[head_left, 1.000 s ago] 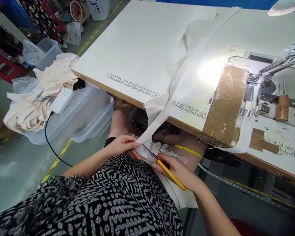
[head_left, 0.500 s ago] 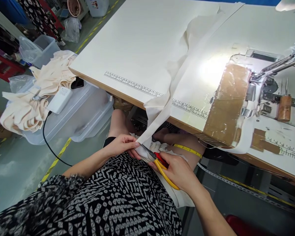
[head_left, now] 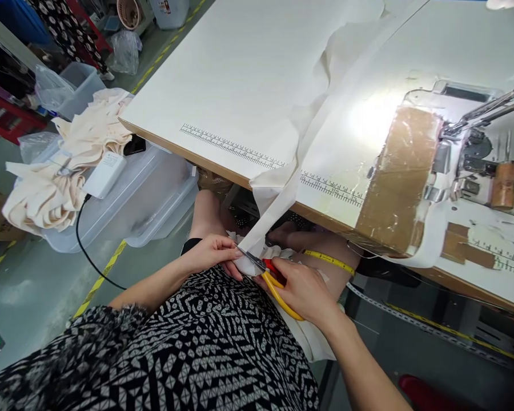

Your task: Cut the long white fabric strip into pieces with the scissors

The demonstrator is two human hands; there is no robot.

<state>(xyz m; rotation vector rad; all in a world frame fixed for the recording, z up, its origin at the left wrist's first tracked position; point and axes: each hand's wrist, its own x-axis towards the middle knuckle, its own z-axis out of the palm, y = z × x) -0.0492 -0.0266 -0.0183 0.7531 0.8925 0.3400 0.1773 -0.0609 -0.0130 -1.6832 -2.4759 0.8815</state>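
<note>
A long white fabric strip (head_left: pixel 278 208) hangs off the front edge of the sewing table (head_left: pixel 240 80) down to my lap. My left hand (head_left: pixel 212 254) pinches its lower end, fingers closed on the cloth. My right hand (head_left: pixel 302 288) is closed on yellow-handled scissors (head_left: pixel 268 277) with a red part at the pivot. The blades point left and sit against the strip just beside my left fingertips. More white fabric bunches on my lap under both hands.
A sewing machine (head_left: pixel 475 148) with brown tape on its bed (head_left: pixel 396 177) stands at the right. A yellow measuring tape (head_left: pixel 329 261) lies across my leg. Clear plastic bins (head_left: pixel 128 200) with cream fabric pieces (head_left: pixel 68 165) and a white adapter (head_left: pixel 105 174) sit on the floor at left.
My right hand has slid the scissors left and up along the strip, toward my left fingers. The left hand has kept its pinch in place.
</note>
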